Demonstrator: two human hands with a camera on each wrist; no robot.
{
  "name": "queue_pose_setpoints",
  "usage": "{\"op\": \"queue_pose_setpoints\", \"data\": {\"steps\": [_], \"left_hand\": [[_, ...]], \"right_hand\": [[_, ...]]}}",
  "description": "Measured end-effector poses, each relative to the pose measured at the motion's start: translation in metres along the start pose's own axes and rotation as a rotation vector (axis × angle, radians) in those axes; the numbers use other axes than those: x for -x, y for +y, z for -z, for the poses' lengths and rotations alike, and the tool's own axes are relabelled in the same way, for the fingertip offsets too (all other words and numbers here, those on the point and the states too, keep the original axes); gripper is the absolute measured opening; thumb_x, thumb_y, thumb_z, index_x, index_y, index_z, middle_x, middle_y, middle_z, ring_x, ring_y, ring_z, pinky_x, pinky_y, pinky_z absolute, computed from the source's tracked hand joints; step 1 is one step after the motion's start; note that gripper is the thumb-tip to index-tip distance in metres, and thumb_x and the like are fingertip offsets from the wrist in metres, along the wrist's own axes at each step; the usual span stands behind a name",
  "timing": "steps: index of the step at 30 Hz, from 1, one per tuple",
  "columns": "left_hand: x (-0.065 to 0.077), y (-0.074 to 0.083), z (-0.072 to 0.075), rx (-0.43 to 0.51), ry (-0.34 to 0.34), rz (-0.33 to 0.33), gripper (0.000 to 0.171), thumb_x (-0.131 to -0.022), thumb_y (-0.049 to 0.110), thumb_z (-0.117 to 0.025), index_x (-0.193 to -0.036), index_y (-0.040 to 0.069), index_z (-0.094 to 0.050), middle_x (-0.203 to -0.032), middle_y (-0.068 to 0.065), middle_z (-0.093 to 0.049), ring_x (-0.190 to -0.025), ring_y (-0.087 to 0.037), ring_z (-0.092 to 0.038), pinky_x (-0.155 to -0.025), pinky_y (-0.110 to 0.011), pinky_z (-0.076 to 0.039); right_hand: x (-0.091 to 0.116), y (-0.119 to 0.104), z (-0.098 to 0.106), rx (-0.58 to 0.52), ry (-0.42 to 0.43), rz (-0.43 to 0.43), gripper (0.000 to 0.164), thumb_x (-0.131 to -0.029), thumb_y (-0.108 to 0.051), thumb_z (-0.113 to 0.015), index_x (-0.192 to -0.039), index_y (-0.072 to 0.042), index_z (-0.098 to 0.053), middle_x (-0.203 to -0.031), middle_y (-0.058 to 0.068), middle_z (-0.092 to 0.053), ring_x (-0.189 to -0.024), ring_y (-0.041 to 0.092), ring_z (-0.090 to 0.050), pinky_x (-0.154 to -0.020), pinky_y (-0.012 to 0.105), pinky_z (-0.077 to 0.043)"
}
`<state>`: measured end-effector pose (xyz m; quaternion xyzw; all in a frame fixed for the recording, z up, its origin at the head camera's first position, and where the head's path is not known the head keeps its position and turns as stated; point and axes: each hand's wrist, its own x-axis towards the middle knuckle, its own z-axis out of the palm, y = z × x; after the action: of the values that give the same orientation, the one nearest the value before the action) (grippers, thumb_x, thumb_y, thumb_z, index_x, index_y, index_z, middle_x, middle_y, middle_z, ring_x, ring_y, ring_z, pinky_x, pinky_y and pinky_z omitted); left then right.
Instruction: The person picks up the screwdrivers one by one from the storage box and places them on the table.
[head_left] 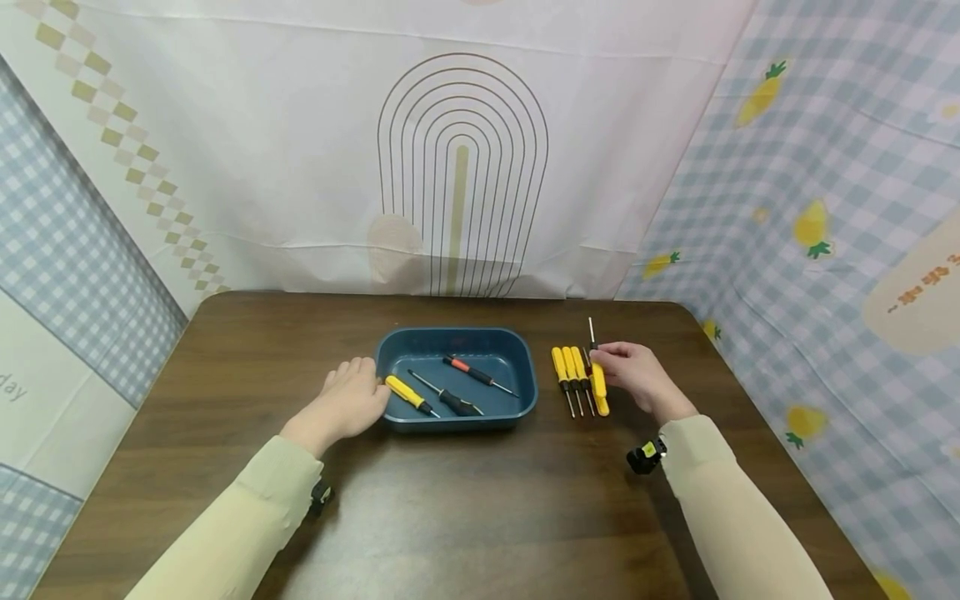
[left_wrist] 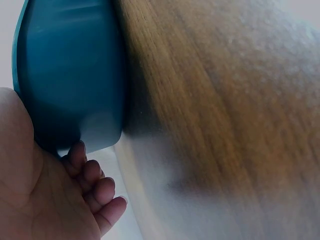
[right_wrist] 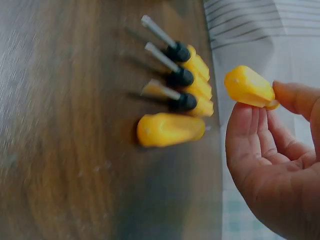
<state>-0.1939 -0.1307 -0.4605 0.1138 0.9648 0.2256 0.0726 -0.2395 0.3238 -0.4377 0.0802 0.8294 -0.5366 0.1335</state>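
My right hand (head_left: 636, 371) pinches a yellow-handled screwdriver (right_wrist: 248, 86) between thumb and fingertips, its metal shaft pointing to the back of the table. Below it on the tabletop lies another yellow handle (right_wrist: 167, 130), beside a row of three yellow screwdrivers (head_left: 572, 367) with black collars and shafts toward the front. My left hand (head_left: 348, 396) grips the left end of a blue bin (head_left: 457, 423), thumb by the rim and fingers curled outside the wall. Inside the bin lie a yellow-and-black screwdriver (head_left: 408, 394), a black-handled one (head_left: 456, 403) and a red-and-black one (head_left: 472, 372).
Everything stands on a dark wooden table (head_left: 480, 508). A white patterned cloth (head_left: 300, 150) hangs behind its back edge, and a blue checked cloth (head_left: 810, 167) hangs along the right side. Small black wrist cameras (head_left: 645, 457) sit below both sleeves.
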Motion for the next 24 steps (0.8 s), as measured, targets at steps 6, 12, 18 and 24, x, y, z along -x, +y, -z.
{"op": "queue_pose_setpoints", "data": {"steps": [6,12,18,24], "left_hand": [[0.000,-0.001,-0.001,-0.003,-0.003,0.004,0.035,-0.094,0.029,-0.045,-0.109,-0.002,-0.048,-0.097,-0.010,-0.046,-0.093,-0.028,-0.041,-0.080,-0.043,-0.034],[0.000,-0.001,-0.001,0.002,-0.004,0.008,0.035,-0.094,0.029,-0.045,-0.110,-0.002,-0.048,-0.096,-0.010,-0.046,-0.093,-0.028,-0.041,-0.079,-0.043,-0.034],[0.000,0.000,-0.001,0.004,-0.005,0.007,0.034,-0.094,0.029,-0.045,-0.109,-0.002,-0.048,-0.095,-0.010,-0.045,-0.092,-0.028,-0.041,-0.078,-0.042,-0.034],[-0.001,-0.001,-0.002,0.000,-0.001,0.005,0.034,-0.094,0.028,-0.046,-0.109,-0.002,-0.048,-0.095,-0.010,-0.045,-0.092,-0.028,-0.041,-0.079,-0.043,-0.034]], "right_hand": [[-0.004,0.015,0.007,0.059,0.048,-0.026,0.052,-0.096,-0.031,-0.060,-0.132,0.005,-0.049,-0.131,0.023,-0.049,-0.111,0.030,-0.058,-0.088,0.040,-0.050],[-0.004,0.025,0.011,0.102,0.068,-0.052,0.052,-0.096,-0.033,-0.059,-0.131,0.004,-0.051,-0.133,0.022,-0.049,-0.110,0.030,-0.058,-0.089,0.041,-0.049],[-0.006,0.032,0.013,0.157,0.077,-0.073,0.049,-0.096,-0.033,-0.058,-0.129,0.004,-0.054,-0.131,0.022,-0.051,-0.107,0.027,-0.060,-0.086,0.038,-0.051],[-0.006,0.033,0.011,0.196,0.072,-0.074,0.043,-0.097,-0.029,-0.058,-0.123,0.004,-0.059,-0.126,0.021,-0.055,-0.099,0.025,-0.061,-0.079,0.036,-0.053]]}}
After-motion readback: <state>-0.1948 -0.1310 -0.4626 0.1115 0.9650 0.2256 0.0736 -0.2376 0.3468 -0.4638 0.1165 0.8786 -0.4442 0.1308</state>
